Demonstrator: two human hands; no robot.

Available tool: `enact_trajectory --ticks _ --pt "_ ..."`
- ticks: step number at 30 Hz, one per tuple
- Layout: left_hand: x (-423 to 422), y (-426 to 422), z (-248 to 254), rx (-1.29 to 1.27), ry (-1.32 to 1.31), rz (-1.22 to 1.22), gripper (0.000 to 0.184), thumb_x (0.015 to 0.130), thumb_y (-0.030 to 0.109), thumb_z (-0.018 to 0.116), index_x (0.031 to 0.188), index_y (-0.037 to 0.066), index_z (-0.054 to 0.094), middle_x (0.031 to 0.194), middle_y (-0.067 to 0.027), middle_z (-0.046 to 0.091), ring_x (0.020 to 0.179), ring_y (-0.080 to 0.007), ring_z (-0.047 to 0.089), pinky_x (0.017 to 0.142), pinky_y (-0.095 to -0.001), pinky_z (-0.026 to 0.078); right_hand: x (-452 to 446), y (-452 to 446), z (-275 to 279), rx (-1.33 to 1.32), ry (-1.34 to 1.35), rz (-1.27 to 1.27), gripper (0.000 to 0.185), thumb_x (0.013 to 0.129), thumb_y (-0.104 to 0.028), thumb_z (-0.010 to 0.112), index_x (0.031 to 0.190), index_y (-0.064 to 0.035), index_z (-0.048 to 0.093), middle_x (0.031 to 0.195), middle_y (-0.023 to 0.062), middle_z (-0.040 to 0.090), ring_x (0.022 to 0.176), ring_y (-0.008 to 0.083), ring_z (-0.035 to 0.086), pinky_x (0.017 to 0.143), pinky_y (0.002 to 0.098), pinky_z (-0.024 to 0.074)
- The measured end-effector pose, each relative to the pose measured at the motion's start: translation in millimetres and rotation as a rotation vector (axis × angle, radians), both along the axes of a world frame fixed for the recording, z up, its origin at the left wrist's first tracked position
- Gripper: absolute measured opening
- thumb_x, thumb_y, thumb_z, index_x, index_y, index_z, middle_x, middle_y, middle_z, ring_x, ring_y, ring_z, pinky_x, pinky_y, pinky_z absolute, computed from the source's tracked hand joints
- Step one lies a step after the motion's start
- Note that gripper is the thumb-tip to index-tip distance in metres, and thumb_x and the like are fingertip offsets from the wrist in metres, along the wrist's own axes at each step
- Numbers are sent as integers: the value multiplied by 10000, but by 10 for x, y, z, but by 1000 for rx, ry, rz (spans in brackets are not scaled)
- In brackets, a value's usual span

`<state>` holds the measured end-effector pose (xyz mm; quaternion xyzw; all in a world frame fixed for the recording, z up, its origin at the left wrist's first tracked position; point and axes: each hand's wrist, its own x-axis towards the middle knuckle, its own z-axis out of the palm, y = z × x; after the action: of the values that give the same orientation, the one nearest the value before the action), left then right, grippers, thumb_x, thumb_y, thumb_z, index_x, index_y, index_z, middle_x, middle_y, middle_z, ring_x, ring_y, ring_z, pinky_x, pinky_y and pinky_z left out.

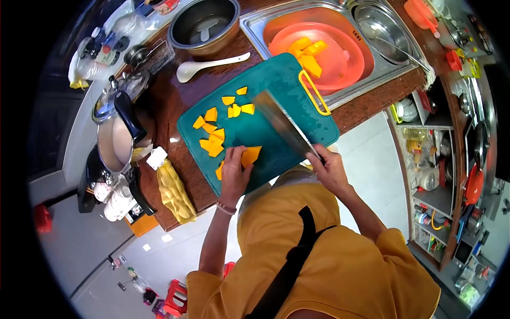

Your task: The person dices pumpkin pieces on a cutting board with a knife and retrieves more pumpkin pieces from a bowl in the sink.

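A green cutting board (265, 127) lies on the brown counter, with several orange chunks (216, 138) on its left half. My left hand (235, 169) is at the board's lower left, its fingers against a larger orange piece (251, 156); another small piece shows beside the hand. My right hand (329, 169) is wrapped round the handle of a cleaver (287, 125). The cleaver's broad blade points up and left over the board, right of the chunks, and is slightly blurred. It appears apart from the pieces.
A red basin (342, 69) with larger orange pieces sits in the steel sink (260, 40). Behind the board are a white spoon (212, 65) and a dark pot (204, 26). To the left stand a lidded pot (114, 143) and a yellow package (174, 191).
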<state>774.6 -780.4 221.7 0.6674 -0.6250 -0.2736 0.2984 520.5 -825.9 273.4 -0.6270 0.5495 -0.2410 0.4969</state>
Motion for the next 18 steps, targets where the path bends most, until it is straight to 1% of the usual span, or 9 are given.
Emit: enact_trajectory --ticks 1,2,4,5,8,9,12,15,18 --pt "-17 -11 -71 -70 5 37 448 661 -45 756 1054 35 556 988 -142 575 831 -310 579 712 -349 492 67 -19 37 -23 31 59 106 911 -126 578 924 -22 592 702 157 588 620 285 593 556 355 442" --pt "-33 -38 -115 -105 15 68 419 669 -50 747 1036 30 562 980 -144 579 823 -312 582 704 -350 492 113 -23 -8 -135 66 126 107 908 -130 574 944 -30 584 755 178 612 683 351 612 576 393 457" --pt "-90 -139 -144 -173 38 129 361 683 -60 728 999 22 575 963 -147 587 805 -315 586 688 -352 492 216 -72 61 -250 110 252 122 913 -141 564 985 -43 572 802 181 628 712 386 607 583 424 467" --pt "-101 -186 -128 -174 41 146 322 687 -60 725 973 12 594 962 -145 597 798 -311 597 683 -347 495 253 -84 47 -328 160 297 126 921 -155 553 1000 -57 544 778 173 619 687 379 604 571 442 466" --pt "-87 -225 -170 -135 100 165 278 720 -45 734 970 10 626 1027 -162 598 906 -333 604 790 -369 515 332 -163 147 -352 306 415 117 921 -157 552 990 -66 527 726 167 598 667 377 598 552 453 458" --pt "-78 -226 -162 -141 114 163 277 715 -44 739 968 10 639 1019 -157 604 911 -325 607 786 -366 518 344 -176 131 -401 326 430 106 931 -166 536 967 -69 512 698 167 584 633 379 589 521 466 448" --pt "-61 -217 -183 -146 135 163 283 711 -51 739 970 11 643 1002 -156 612 897 -323 611 782 -361 520 362 -216 136 -397 486 514 95 927 -150 520 978 -71 504 719 170 596 621 385 595 505 472 459" --pt "-49 -222 -212 -160 130 171 266 704 -54 742 946 9 651 965 -151 628 873 -316 621 773 -351 524 412 -219 141 -372 632 584 110 889 -109 526 982 -65 487 735 175 605 620 376 612 506 466 483" --pt "-24 -225 -248 -173 143 172 244 698 -54 742 919 9 658 936 -143 639 854 -309 630 763 -343 525 470 -191 62 -392 679 614 156 838 -76 543 979 -62 478 743 179 609 640 356 635 514 436 508"
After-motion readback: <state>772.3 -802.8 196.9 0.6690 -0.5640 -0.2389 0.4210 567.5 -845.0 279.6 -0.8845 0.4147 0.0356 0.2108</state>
